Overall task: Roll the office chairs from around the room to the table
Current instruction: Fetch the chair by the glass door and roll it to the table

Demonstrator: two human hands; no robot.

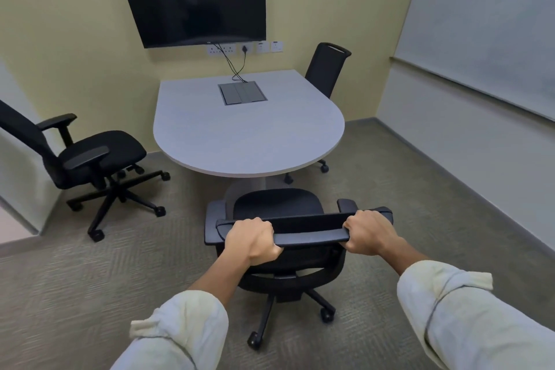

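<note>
Two hands grip one chair. Head view: left hand (251, 240) and right hand (367, 232) are both clenched over the top rail of the near chair (279, 204) — rail crosswise, seat facing the table (246, 129), just short of its rounded edge. Push lies straight ahead. Left of the table, a second chair (99, 156) stands apart; a third chair (326, 72) sits tucked at its far right.

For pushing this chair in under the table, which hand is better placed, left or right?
Neither is clearly better. The left hand and the right hand both grip the top of the chair, one near each end. The table lies straight ahead, so an even push with both seems best.
</note>
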